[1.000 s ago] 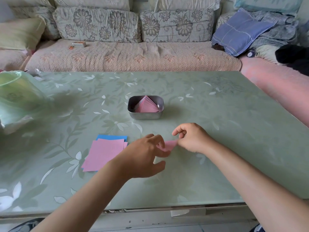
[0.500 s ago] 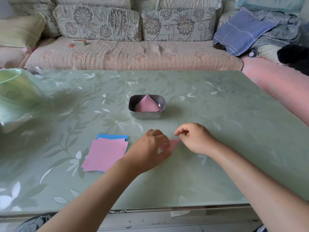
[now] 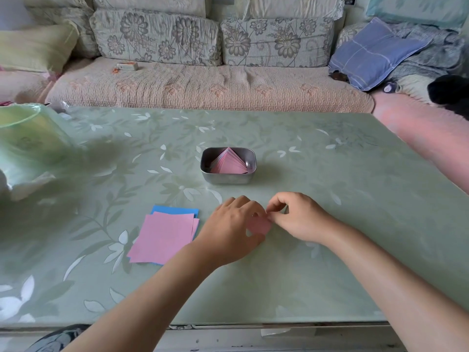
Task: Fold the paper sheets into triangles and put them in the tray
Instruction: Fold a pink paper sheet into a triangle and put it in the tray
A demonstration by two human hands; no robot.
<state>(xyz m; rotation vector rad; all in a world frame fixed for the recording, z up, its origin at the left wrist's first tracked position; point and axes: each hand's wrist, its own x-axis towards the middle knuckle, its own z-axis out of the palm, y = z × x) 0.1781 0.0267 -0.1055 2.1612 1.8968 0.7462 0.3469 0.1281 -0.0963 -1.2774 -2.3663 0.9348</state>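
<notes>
Left hand [image 3: 232, 226] grips pink sheet [image 3: 259, 225] | right hand [image 3: 299, 217] pinches it (top edge)

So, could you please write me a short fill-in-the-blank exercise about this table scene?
1. The folded triangles in the metal tray are mostly ____.
2. The left hand and the right hand together hold one small paper on the near side of the ____.
3. The stack of flat sheets lies to the ____ of the left hand.
4. The bottom sheet of that stack is ____.

Missing words: pink; tray; left; blue.
</notes>
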